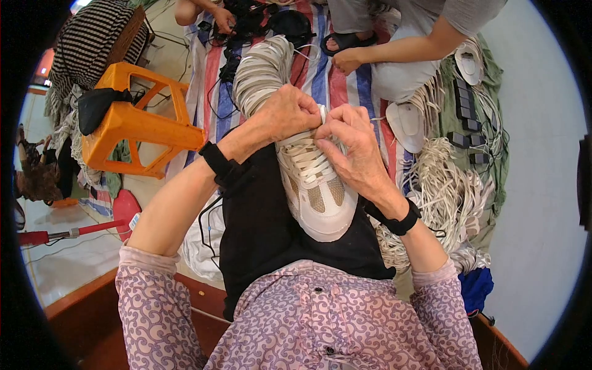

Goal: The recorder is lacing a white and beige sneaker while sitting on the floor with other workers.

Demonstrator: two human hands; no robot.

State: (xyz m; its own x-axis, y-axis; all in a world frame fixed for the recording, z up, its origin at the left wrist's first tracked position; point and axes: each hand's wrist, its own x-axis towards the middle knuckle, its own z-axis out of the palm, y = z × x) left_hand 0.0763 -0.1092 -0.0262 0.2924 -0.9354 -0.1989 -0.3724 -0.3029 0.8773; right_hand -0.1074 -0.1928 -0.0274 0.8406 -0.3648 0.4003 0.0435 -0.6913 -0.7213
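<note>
A white and beige sneaker upper (325,213) with mesh panels lies across my black-clothed lap, its toe pointed toward me. Flat laces (306,159) crisscross its front. At the ankle end, my left hand (288,116) is closed, thumb and fingers pinching a white shoelace (322,113). My right hand (354,145) is closed on the lace from the other side, its thumb low over the eyelet edge. The fingers partly hide the lace and the top eyelets. Just beyond my left hand, a long stack of similar pale uppers (262,65) reaches away from me.
An orange plastic stool (132,132) with a black cloth stands at left. Loose laces (447,185) heap at right, near a pale shoe piece (406,126) and black boxes (465,102). Two people sit ahead on a striped sheet (336,80); one person's hand (349,60) is close.
</note>
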